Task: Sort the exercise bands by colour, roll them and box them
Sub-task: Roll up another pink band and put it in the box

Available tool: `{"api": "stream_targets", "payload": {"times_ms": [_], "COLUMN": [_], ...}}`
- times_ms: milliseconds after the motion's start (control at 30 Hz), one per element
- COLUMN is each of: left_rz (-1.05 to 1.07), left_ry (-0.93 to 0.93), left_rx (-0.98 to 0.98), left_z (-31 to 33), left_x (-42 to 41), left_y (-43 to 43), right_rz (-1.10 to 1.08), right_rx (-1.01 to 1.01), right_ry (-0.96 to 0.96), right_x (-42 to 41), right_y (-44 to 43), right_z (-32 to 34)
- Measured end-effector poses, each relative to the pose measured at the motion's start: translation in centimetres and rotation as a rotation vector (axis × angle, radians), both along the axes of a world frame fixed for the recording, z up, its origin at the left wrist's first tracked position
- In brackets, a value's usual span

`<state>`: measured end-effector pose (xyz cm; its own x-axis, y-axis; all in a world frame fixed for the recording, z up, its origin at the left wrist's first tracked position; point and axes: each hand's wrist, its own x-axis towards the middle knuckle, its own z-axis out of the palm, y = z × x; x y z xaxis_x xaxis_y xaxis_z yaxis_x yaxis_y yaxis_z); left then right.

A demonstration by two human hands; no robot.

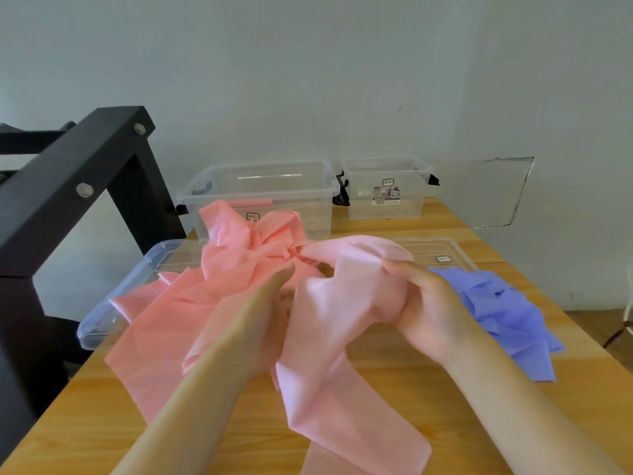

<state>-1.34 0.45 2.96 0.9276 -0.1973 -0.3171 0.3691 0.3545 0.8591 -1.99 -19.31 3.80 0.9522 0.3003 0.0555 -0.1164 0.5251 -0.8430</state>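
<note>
Over the table [404,392], right hand [432,308] clutching pink band [337,299], left hand [270,305] behind it, grip unclear

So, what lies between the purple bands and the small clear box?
A clear lid lies flat there, between the purple bands and the small clear box, seen in head view.

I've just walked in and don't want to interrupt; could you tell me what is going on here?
A person is sorting exercise bands on a wooden table. Their right hand grips a pale pink band; the left hand is at the same band, fingers partly hidden. Other pink bands lie heaped on the left, purple bands on the right. A larger clear box and a smaller clear box stand open behind; the larger seems to hold a pink roll.
</note>
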Motion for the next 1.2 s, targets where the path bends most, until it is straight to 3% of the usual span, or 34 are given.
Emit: {"api": "stream_targets", "payload": {"times_ms": [67, 167, 333, 600, 767, 833, 1033, 1200], "left_rz": [-0.171, -0.335, -0.113, -0.052, 0.141, 0.146, 0.088, 0.094], "left_ry": [0.089, 0.062, -0.027, -0.05, -0.098, -0.157, -0.456, -0.847], "left_rx": [-0.081, -0.18, -0.318, -0.23, -0.079, 0.03, 0.284, 0.254], "left_z": [0.2, -0.1, -0.5, -0.1, 2.7, 4.9, 13.8, 24.0], "left_x": [-0.4, -0.4, 0.9, 1.7, 5.5, 7.4, 10.8, 10.5], "left_y": [0.0, -0.2, 0.1, -0.4, -1.1, -1.8, -4.0, -3.9], "right_rz": [0.06, 0.146, 0.181, 0.075, -0.204, -0.272, -0.358, -0.408], "right_rx": [0.056, 0.127, 0.244, -0.027, -0.426, -0.476, -0.376, -0.35], "right_ry": [-0.003, 0.036, 0.153, 0.149, -0.013, -0.039, -0.108, -0.362], "right_x": [0.0, -0.2, -0.2, -0.1, 1.2, 1.9, 5.0, 6.7], "right_y": [0.2, 0.8, 1.2, 1.0, 0.1, 0.1, -0.1, 0.0], "right_z": [-0.2, -0.3, -1.0, -0.9, -0.7, -0.3, 5.7, 13.4]}}
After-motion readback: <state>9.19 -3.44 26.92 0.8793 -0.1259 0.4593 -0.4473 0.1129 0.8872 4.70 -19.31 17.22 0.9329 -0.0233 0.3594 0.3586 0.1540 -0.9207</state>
